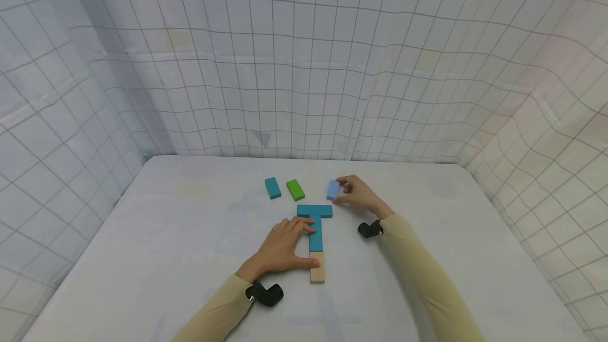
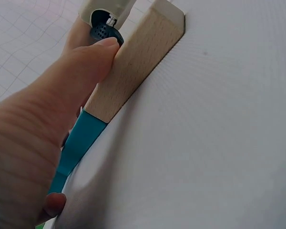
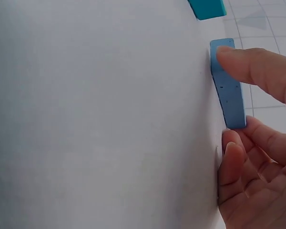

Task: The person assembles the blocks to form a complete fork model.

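Note:
A light blue block lies toward the back of the table, and my right hand pinches it by its two ends between thumb and index finger. In the right wrist view the thumb overlaps one end of it. Nearer me, a teal block and a plain wooden block stand end to end in a line. Another teal block lies crosswise at the far end, making a T. My left hand rests along this line, fingertips on the teal block, straight thumb on the wooden block.
Left of the light blue block, a green block and a small teal block lie on the white table. Grid-lined white curtains rise behind the table and along both sides.

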The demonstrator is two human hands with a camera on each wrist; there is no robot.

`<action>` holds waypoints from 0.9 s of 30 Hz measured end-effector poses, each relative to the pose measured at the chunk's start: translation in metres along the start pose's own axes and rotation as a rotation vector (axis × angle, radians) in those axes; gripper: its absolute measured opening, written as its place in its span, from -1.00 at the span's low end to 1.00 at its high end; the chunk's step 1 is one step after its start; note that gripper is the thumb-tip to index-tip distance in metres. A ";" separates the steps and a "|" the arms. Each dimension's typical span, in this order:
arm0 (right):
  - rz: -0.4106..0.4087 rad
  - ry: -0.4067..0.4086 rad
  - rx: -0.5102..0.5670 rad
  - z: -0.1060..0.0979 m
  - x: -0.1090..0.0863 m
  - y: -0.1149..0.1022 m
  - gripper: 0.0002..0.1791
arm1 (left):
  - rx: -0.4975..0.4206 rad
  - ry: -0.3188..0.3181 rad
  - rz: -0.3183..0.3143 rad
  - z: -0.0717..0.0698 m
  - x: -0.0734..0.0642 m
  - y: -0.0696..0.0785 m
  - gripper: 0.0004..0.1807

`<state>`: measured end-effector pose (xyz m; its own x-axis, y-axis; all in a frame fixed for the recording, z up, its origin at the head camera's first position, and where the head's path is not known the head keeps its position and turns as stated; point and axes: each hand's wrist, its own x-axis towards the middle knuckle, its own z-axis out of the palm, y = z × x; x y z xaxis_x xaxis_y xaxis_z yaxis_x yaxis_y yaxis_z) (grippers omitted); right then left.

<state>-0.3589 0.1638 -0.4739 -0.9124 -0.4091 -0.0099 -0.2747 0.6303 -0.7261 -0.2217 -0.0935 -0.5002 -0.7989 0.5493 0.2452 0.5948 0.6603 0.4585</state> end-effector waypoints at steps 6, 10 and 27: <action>-0.033 -0.010 -0.033 0.001 -0.002 -0.002 -0.27 | 0.001 0.002 0.004 0.000 0.000 0.000 -0.22; -0.074 -0.017 -0.066 0.001 -0.005 -0.006 -0.24 | 0.000 0.005 0.006 -0.001 0.000 0.000 -0.22; -0.189 -0.038 -0.128 0.000 -0.003 -0.007 -0.28 | -0.002 -0.005 -0.003 0.000 0.001 0.000 -0.21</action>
<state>-0.3539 0.1609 -0.4691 -0.8296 -0.5511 0.0901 -0.4781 0.6178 -0.6243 -0.2221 -0.0932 -0.4997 -0.8000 0.5501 0.2395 0.5924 0.6607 0.4611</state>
